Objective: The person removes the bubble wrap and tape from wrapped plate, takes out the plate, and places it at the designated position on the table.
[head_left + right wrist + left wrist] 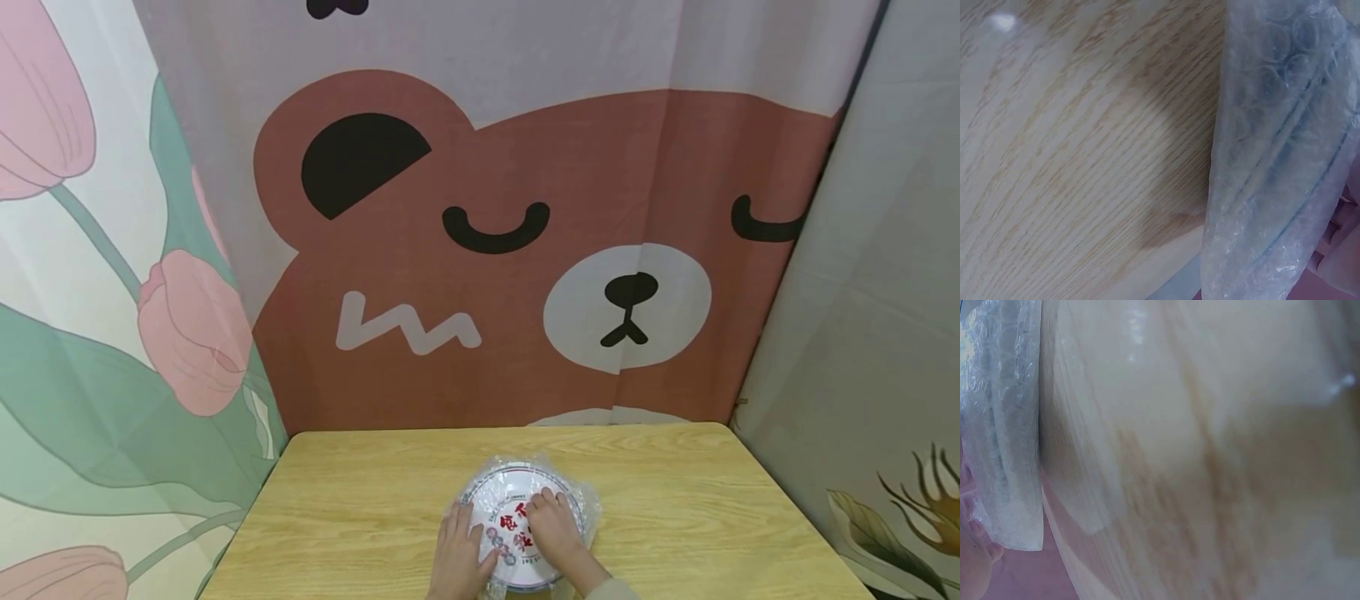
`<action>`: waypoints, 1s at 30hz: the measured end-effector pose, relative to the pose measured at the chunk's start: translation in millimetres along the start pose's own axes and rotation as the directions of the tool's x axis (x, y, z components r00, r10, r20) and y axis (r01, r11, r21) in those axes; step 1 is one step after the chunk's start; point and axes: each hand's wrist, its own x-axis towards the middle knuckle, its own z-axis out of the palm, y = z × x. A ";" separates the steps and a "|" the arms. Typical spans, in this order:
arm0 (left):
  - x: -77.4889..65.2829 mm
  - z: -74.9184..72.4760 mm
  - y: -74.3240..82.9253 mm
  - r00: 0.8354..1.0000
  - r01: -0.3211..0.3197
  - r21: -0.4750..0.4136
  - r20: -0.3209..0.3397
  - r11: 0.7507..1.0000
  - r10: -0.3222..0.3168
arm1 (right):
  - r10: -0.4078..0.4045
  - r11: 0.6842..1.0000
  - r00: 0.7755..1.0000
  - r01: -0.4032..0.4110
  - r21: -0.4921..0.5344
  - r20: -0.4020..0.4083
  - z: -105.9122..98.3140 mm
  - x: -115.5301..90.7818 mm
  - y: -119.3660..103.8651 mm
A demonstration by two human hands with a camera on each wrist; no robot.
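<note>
A round white plate (pixel 517 481) with red characters and a dark patterned rim lies on the wooden table. Clear bubble wrap (pixel 591 502) surrounds it and sticks out past its edge. On its left side rests my left hand (pixel 459 550), fingers extended and thumb over the face of the plate. My right hand (pixel 553 527) is on the right part of the plate, its fingers bent and their tips near the printed middle. Whether those fingers pinch the wrap cannot be made out. Both wrist views show the wrapped edge, with bubble wrap (pixel 1007 425) and bubble wrap (pixel 1272 156).
The light wooden table (pixel 352 508) extends to both sides of the plate and behind it. A curtain with a brown bear (pixel 510 317) hangs at the table's far edge. Floral fabric (pixel 75 400) hangs on the left, and pale fabric (pixel 862 333) on the right.
</note>
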 end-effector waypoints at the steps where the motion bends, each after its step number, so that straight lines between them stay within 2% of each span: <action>1: 0.0 0.3 -0.2 1.000 0.000 0.001 0.000 1.000 0.000 | 0.001 1.000 1.000 -0.001 0.000 0.001 0.2 -0.2 0.0; 10: 0.5 -0.2 0.2 0.999 0.017 -0.015 0.035 1.000 -0.017 | 0.028 0.999 0.999 -0.027 0.027 -0.042 -1.2 -4.7 2.6; 17: -0.2 1.9 -1.0 1.000 0.006 -0.020 -0.004 1.000 -0.006 | 0.041 0.997 0.995 -0.035 0.068 -0.092 -1.9 -8.5 4.5; 25: 0.1 2.8 -1.6 1.000 0.008 -0.014 0.016 1.000 -0.008 | 0.032 0.996 0.981 -0.016 0.088 -0.193 1.4 -12.3 6.3; 30: -0.6 3.5 -1.6 1.000 -0.003 -0.009 -0.014 1.000 0.002 | 0.032 0.995 0.977 -0.011 0.099 -0.211 2.1 -14.1 7.7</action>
